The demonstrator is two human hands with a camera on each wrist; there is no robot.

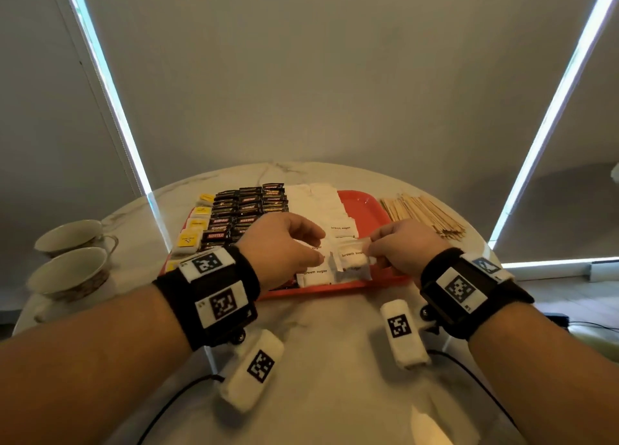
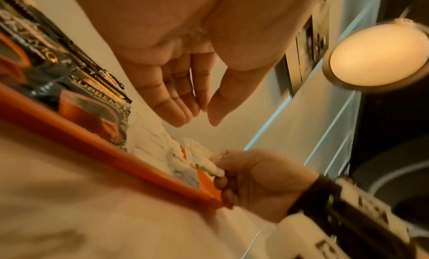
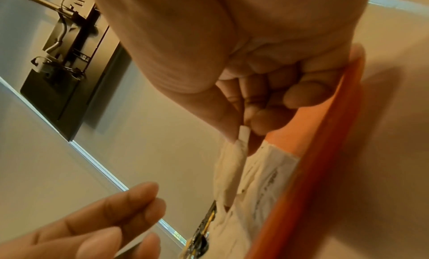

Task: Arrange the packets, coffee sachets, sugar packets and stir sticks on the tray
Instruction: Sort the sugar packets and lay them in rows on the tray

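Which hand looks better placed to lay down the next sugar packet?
The right hand: it already pinches a brown sugar packet just above the tray. The left hand hovers beside it, fingers relaxed, holding nothing.

Both forearms are reaching in from 6 o'clock. Left hand [image 1: 284,243] is hovering with relaxed fingers, holding nothing; right hand [image 1: 407,245] is pinching something with thumb and forefinger, other fingers curling.

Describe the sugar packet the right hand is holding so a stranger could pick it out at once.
Start at the red tray on the marble table, then go to its near edge, right of the dark coffee sachets. The brown sugar packet is the one the right hand pinches by its edge, lifted and tilted, unlike its flat neighbours.
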